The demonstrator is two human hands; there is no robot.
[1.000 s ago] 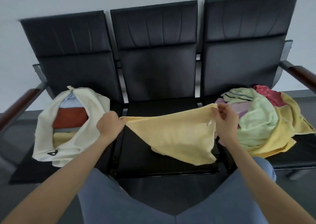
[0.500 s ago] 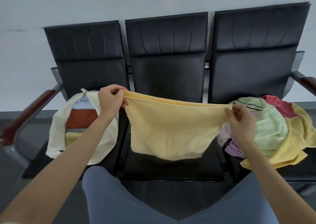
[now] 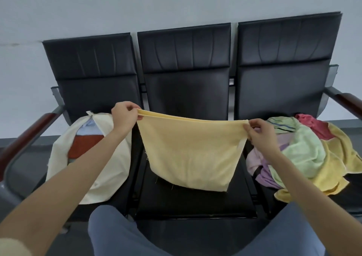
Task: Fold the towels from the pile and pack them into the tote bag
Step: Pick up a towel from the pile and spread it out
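Yellow towel now lifted clear of the middle seat, doubled and hanging taut; a second ago it sagged onto it. Left hand and right hand, wide apart, each pinch a top corner, raised higher.

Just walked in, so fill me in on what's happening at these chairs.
A person is folding towels. The left hand and the right hand each pinch a top corner of a yellow towel, which hangs doubled over the middle seat. A cream tote bag on the left seat already holds folded towels. A loose pile of towels waits on the right seat.
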